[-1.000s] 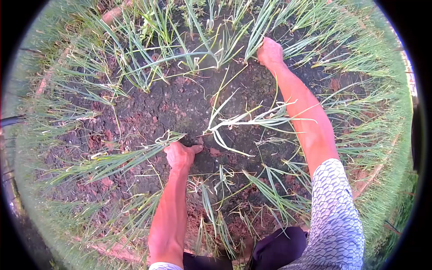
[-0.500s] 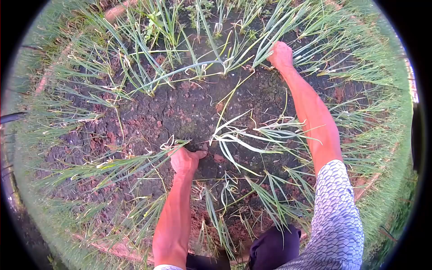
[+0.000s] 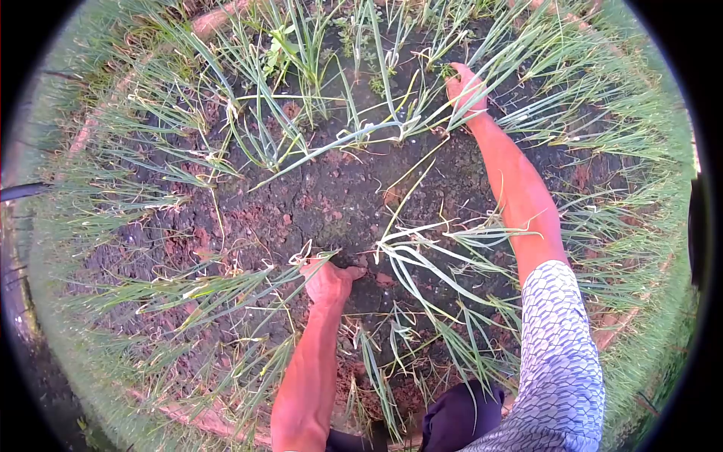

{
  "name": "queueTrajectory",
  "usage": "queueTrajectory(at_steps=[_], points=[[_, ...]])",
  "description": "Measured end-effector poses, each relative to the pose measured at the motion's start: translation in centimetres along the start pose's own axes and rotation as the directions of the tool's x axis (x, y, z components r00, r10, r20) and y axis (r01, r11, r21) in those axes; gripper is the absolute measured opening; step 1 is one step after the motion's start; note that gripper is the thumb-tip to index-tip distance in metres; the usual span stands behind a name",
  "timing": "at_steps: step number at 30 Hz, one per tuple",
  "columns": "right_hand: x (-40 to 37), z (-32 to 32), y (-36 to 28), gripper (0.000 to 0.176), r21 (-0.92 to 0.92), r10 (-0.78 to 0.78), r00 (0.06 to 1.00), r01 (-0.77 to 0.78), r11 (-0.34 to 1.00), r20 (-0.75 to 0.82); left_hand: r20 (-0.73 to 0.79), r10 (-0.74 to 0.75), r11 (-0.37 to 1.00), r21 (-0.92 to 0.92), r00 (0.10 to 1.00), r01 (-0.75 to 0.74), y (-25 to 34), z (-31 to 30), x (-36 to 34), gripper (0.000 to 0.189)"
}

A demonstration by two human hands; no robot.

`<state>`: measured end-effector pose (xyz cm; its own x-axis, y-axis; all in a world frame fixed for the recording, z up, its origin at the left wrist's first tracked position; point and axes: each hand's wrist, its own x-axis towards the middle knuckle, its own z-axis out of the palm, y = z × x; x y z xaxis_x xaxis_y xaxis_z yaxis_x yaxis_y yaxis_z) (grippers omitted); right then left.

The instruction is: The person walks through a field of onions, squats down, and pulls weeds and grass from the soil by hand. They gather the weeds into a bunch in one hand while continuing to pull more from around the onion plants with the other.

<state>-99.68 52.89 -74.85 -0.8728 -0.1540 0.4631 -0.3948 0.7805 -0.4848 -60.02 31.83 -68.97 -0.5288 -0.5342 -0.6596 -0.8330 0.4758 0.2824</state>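
Observation:
My left hand (image 3: 329, 282) rests low on the dark soil (image 3: 301, 203), thumb stretched out to the right and the other fingers partly hidden under it. Long green onion-like leaves (image 3: 203, 290) lie just left of that hand. Farther forward, at the upper right, my right hand (image 3: 467, 90) reaches among upright green leaves (image 3: 520, 56), beside a small low green weed (image 3: 450, 71). Its fingertips are partly hidden by the hand and foliage. A spread-out onion plant (image 3: 422, 260) lies between my left hand and my right forearm.
Rows of similar plants ring the soil on all sides. A broad-leaved weed (image 3: 280, 49) grows near the top. Reddish-brown edging (image 3: 218, 19) curves round the bed. My dark-clad knee (image 3: 463, 414) is at the bottom.
The view has shifted, so the plants and my left hand appear farther right and slightly lower. My right hand's fingers now extend forward, where it was more closed before.

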Motion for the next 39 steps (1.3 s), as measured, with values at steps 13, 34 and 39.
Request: queueTrajectory(at_steps=[13, 34, 39], points=[[0.8, 4.8, 6.0, 0.015, -0.183, -0.207, 0.974, 0.220, 0.958, 0.087, 0.026, -0.032, 0.997, 0.071, 0.999, 0.030, -0.2, 0.3, 0.6, 0.082], [-0.1, 6.5, -11.7, 0.019, -0.026, -0.253, 0.863, 0.294, 0.956, 0.438, 0.045, -0.038, 0.995, 0.091, 0.998, 0.034, -0.4, 0.3, 1.1, 0.086], [-0.3, 5.9, -11.2, 0.018, 0.065, -0.271, 0.832, 0.275, 0.959, 0.485, 0.024, -0.023, 0.994, 0.103, 0.999, 0.021, -0.6, 0.6, 1.2, 0.086]])
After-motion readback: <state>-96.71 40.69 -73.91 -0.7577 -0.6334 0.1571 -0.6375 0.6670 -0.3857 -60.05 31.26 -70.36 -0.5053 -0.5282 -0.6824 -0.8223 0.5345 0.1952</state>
